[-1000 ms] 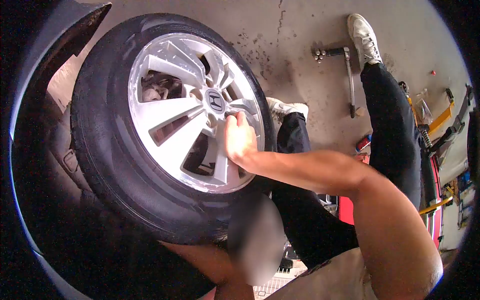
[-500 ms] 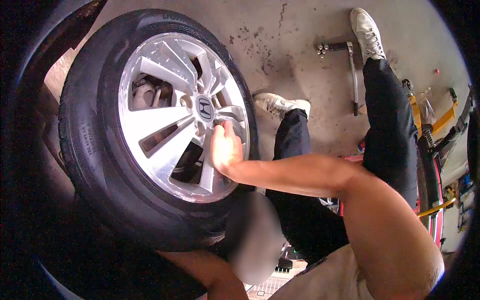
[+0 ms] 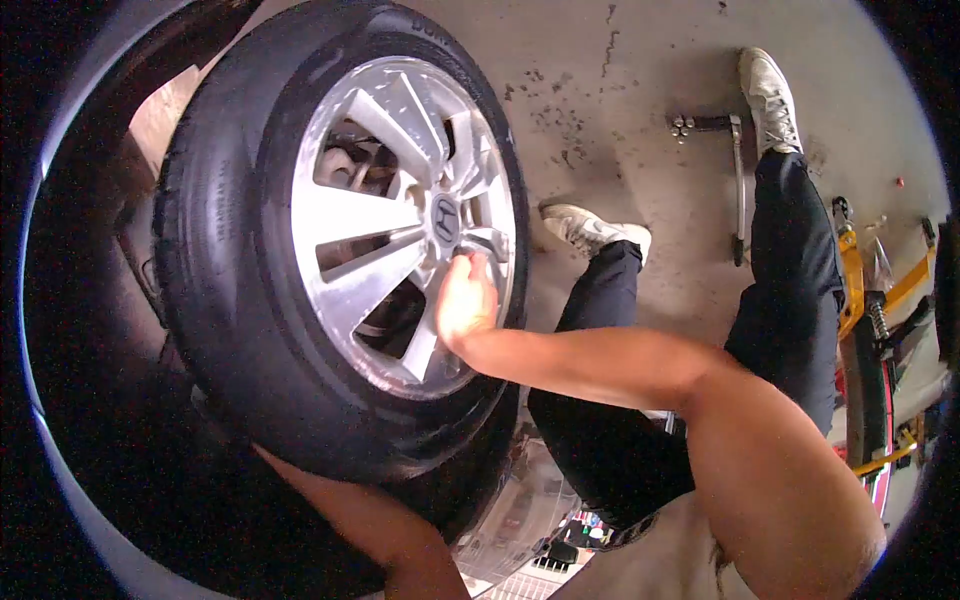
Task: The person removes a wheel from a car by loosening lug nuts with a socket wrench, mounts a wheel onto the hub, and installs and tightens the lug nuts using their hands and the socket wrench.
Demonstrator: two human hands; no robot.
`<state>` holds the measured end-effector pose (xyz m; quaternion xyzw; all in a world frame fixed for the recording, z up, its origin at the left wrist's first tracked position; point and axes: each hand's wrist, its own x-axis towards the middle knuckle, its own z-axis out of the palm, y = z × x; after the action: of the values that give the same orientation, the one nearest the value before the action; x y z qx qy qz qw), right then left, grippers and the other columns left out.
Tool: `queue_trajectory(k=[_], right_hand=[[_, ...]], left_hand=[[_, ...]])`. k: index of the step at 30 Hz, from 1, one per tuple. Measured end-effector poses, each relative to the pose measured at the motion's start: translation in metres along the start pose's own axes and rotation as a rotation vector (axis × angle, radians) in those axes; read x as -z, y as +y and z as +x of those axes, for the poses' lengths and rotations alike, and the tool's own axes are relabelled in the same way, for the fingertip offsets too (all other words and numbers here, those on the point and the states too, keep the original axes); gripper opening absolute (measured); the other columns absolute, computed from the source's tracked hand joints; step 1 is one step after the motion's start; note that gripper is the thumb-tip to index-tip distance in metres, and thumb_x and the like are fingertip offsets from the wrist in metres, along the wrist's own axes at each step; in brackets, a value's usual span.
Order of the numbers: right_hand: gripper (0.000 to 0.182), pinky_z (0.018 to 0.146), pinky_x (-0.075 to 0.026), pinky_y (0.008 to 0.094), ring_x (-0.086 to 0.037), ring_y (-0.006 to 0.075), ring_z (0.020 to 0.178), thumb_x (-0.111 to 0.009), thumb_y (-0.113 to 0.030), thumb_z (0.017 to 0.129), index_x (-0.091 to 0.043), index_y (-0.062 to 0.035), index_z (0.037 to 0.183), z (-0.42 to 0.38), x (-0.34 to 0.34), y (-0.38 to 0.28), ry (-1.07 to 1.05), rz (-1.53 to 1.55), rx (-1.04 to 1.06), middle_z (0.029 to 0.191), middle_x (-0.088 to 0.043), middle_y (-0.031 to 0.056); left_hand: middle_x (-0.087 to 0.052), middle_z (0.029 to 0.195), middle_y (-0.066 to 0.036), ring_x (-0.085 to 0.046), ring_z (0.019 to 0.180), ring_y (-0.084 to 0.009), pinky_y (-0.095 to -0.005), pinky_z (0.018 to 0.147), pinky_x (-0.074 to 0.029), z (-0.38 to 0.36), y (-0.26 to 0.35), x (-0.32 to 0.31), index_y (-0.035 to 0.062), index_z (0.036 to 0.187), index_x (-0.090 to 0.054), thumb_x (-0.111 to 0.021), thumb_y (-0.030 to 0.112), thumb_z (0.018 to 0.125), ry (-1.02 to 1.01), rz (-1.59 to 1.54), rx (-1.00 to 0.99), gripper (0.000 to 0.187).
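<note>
A silver multi-spoke wheel (image 3: 375, 215) with a black tire (image 3: 215, 250) fills the left half of the head view. My right hand (image 3: 468, 300) is at the hub, just below the round centre cap (image 3: 445, 219). Its fingers are bent together at a lug hole, and whatever they hold is hidden. My left forearm (image 3: 350, 510) runs under the lower edge of the tire into the dark, where the left hand cannot be seen.
Dark car bodywork (image 3: 90, 300) surrounds the tire at the left. On the grey floor (image 3: 680, 50) lies a wrench-like tool (image 3: 739, 190), between two light shoes (image 3: 770, 100). A yellow and black jack-like device (image 3: 852, 280) stands at the right.
The view has shifted, so wheel, floor tool and shoes appear farther right. My right hand stays by the hub with its fingers more bent. A clear plastic surface now shows below the tire.
</note>
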<state>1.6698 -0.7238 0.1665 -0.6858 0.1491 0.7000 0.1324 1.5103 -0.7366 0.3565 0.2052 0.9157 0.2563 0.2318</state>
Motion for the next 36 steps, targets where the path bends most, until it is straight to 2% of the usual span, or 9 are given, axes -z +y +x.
queue_trajectory(k=[5, 8, 14, 15, 23, 27, 29, 32, 36], right_hand=[[0.044, 0.098, -0.045, 0.0571, -0.062, 0.0546, 0.109, -0.038, -0.041, 0.102, -0.054, -0.0030, 0.118, 0.008, -0.004, 0.008, 0.034, -0.080, 0.059, 0.111, -0.068, 0.0341], [0.048, 0.102, -0.044, 0.0557, -0.060, 0.0529, 0.115, -0.035, -0.043, 0.103, -0.053, -0.0013, 0.119, 0.005, -0.009, 0.006, 0.019, -0.065, 0.045, 0.117, -0.065, 0.0345], [0.055, 0.106, -0.042, 0.0543, -0.058, 0.0523, 0.120, -0.032, -0.044, 0.103, -0.057, 0.0005, 0.123, 0.004, 0.000, 0.000, -0.011, 0.020, -0.086, 0.124, -0.062, 0.0352], [0.055, 0.107, -0.042, 0.0544, -0.058, 0.0521, 0.121, -0.032, -0.045, 0.103, -0.057, 0.0001, 0.124, 0.003, -0.001, 0.002, 0.025, -0.034, 0.002, 0.126, -0.062, 0.0346], [0.056, 0.108, -0.043, 0.0538, -0.059, 0.0521, 0.121, -0.030, -0.046, 0.104, -0.052, -0.0007, 0.128, -0.001, 0.002, -0.004, -0.097, 0.058, -0.140, 0.125, -0.063, 0.0354], [0.056, 0.108, -0.043, 0.0564, -0.060, 0.0540, 0.119, -0.030, -0.046, 0.103, -0.051, -0.0018, 0.130, -0.001, 0.003, -0.009, -0.137, 0.086, -0.190, 0.123, -0.064, 0.0369], [0.054, 0.106, -0.044, 0.0582, -0.061, 0.0551, 0.117, -0.031, -0.047, 0.103, -0.049, -0.0029, 0.130, -0.009, 0.010, -0.014, -0.110, -0.045, -0.094, 0.121, -0.065, 0.0370], [0.054, 0.104, -0.045, 0.0570, -0.061, 0.0541, 0.114, -0.030, -0.043, 0.105, -0.049, 0.0001, 0.131, -0.016, 0.012, -0.022, -0.109, -0.009, -0.165, 0.126, -0.061, 0.0371], [0.050, 0.105, -0.043, 0.0590, -0.059, 0.0562, 0.117, -0.032, -0.044, 0.104, -0.046, -0.0035, 0.130, -0.010, 0.012, -0.021, -0.170, -0.041, -0.169, 0.120, -0.064, 0.0386]], left_hand=[[-0.051, 0.154, -0.014, -0.052, 0.133, -0.0330, -0.0447, 0.114, -0.041, -0.007, -0.007, 0.005, 0.0053, 0.149, -0.054, -0.051, 0.036, 0.108, 0.010, -0.048, -0.026, 0.051], [-0.052, 0.153, -0.014, -0.053, 0.133, -0.0329, -0.0446, 0.114, -0.041, -0.008, -0.006, 0.007, 0.0052, 0.149, -0.054, -0.051, 0.036, 0.108, 0.013, -0.050, -0.054, 0.051], [-0.052, 0.153, -0.014, -0.053, 0.132, -0.0329, -0.0444, 0.113, -0.041, -0.013, -0.009, 0.010, 0.0050, 0.148, -0.055, -0.051, 0.035, 0.108, 0.031, -0.061, -0.085, 0.050], [-0.052, 0.153, -0.014, -0.053, 0.132, -0.0329, -0.0444, 0.113, -0.041, -0.012, -0.009, 0.011, 0.0050, 0.148, -0.055, -0.051, 0.035, 0.108, 0.032, -0.055, -0.092, 0.050], [-0.053, 0.152, -0.015, -0.054, 0.131, -0.0328, -0.0441, 0.113, -0.042, -0.009, -0.008, 0.012, 0.0047, 0.147, -0.056, -0.052, 0.034, 0.108, 0.062, 0.000, -0.139, 0.049], [-0.053, 0.151, -0.015, -0.055, 0.131, -0.0327, -0.0440, 0.112, -0.042, -0.005, -0.006, 0.016, 0.0046, 0.146, -0.057, -0.052, 0.034, 0.108, 0.071, 0.002, -0.177, 0.048], [-0.054, 0.151, -0.015, -0.055, 0.130, -0.0327, -0.0439, 0.112, -0.042, -0.003, -0.002, 0.017, 0.0045, 0.146, -0.057, -0.052, 0.033, 0.108, 0.075, 0.020, -0.184, 0.048], [-0.054, 0.151, -0.015, -0.055, 0.130, -0.0327, -0.0439, 0.112, -0.042, 0.000, 0.002, 0.019, 0.0044, 0.146, -0.058, -0.052, 0.033, 0.108, 0.083, 0.046, -0.191, 0.048], [-0.054, 0.150, -0.015, -0.056, 0.130, -0.0326, -0.0437, 0.112, -0.043, 0.003, 0.008, 0.011, 0.0043, 0.145, -0.058, -0.052, 0.033, 0.108, 0.109, 0.061, -0.227, 0.047]])
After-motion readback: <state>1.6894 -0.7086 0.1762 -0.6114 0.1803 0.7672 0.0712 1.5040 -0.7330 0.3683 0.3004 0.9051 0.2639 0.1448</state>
